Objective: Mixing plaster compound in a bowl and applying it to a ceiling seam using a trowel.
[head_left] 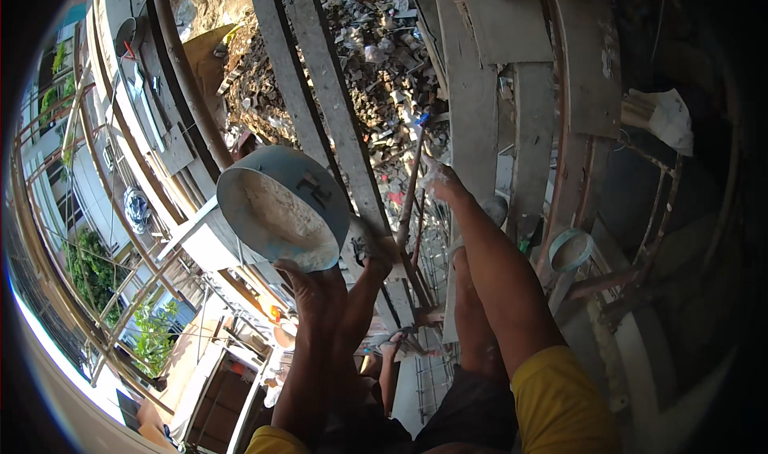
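Note:
My left hand (310,282) grips the near edge of a round blue-grey bucket (324,194), left of the middle. The bucket is tipped so that its open mouth shows, and pale, dusty residue (276,218) coats the inside. Most of the left fingers are hidden by the bucket. My right hand (440,180), whitened with dust, reaches forward at the middle with fingers extended and nothing seen in it. Close to its left side stands a thin wooden pole (412,186); whether they touch I cannot tell.
I am on raised planks (320,78) with gaps; rubble (384,78) lies below. More boards (472,110) run on the right, near a pale round container (570,250). Bamboo scaffolding (112,334) stands left. Another person's arm (390,374) shows beneath me.

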`<action>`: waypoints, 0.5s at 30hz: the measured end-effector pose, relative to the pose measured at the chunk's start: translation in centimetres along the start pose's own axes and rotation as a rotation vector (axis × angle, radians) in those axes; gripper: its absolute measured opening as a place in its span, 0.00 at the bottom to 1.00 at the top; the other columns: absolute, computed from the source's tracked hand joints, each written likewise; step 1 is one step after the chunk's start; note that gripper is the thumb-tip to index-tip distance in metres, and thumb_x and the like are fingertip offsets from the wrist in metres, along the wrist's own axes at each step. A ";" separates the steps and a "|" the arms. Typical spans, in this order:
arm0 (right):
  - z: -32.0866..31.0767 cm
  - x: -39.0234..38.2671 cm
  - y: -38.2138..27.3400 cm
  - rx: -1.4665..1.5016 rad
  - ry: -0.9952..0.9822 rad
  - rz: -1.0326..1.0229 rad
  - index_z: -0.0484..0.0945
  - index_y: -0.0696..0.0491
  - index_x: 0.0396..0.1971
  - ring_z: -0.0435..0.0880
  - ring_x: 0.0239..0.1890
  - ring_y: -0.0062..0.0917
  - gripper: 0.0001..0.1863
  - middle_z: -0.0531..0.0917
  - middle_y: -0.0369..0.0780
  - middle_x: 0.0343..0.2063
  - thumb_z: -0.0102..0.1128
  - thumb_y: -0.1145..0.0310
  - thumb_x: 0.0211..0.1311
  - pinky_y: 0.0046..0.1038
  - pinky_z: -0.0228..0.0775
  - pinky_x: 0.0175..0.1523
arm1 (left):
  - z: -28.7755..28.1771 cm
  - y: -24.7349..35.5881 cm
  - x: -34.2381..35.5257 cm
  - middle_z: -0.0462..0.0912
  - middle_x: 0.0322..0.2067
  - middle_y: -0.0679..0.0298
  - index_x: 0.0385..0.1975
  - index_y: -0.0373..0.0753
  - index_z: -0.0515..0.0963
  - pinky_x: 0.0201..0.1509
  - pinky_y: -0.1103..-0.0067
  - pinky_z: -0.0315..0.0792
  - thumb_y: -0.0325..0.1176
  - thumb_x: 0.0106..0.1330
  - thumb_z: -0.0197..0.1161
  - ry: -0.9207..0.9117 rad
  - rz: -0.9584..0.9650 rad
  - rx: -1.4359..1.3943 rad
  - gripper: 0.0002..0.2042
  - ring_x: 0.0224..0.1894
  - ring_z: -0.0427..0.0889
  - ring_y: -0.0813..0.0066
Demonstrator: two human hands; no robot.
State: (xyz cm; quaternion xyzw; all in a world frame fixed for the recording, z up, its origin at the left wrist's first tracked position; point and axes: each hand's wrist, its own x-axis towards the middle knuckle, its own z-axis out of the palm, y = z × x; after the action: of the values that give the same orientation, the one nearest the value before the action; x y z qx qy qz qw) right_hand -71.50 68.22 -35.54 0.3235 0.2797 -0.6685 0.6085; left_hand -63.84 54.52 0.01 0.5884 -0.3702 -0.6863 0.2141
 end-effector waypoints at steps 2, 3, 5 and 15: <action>-18.1 1.1 -5.9 -0.086 0.027 -0.216 0.70 0.54 0.56 0.76 0.22 0.27 0.33 0.76 0.41 0.20 0.68 0.54 0.52 0.28 0.67 0.28 | 6.1 -5.1 1.8 0.56 0.65 0.61 0.67 0.42 0.48 0.73 0.73 0.48 0.57 0.63 0.51 -0.128 -0.160 -0.300 0.38 0.66 0.56 0.67; -17.3 4.3 -4.3 -0.075 -0.006 -0.200 0.70 0.54 0.56 0.76 0.22 0.27 0.33 0.76 0.41 0.20 0.68 0.54 0.52 0.28 0.67 0.28 | 5.8 -4.6 3.2 0.57 0.65 0.61 0.67 0.42 0.48 0.73 0.73 0.49 0.57 0.63 0.51 -0.127 -0.154 -0.282 0.38 0.66 0.56 0.68; -11.9 9.2 -2.5 -0.417 0.086 -0.401 0.74 0.52 0.38 0.73 0.20 0.29 0.19 0.71 0.38 0.15 0.58 0.51 0.60 0.31 0.66 0.28 | 4.8 -3.7 5.8 0.59 0.65 0.60 0.66 0.42 0.51 0.72 0.72 0.52 0.56 0.63 0.51 -0.171 -0.066 -0.245 0.37 0.66 0.58 0.69; -6.8 23.5 -2.0 -2.600 -0.121 -0.612 0.84 0.52 0.27 0.83 0.36 0.29 0.13 0.85 0.39 0.28 0.48 0.70 0.56 0.29 0.73 0.48 | 2.2 0.6 13.4 0.59 0.63 0.56 0.66 0.41 0.50 0.70 0.76 0.57 0.39 0.74 0.43 -0.176 0.026 -0.183 0.24 0.63 0.61 0.69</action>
State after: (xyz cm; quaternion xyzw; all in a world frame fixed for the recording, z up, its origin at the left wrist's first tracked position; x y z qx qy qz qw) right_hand -74.06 58.83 -58.06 -0.5923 0.7425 -0.0398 0.3105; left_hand -68.95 44.89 -8.16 0.4991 -0.3309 -0.7634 0.2422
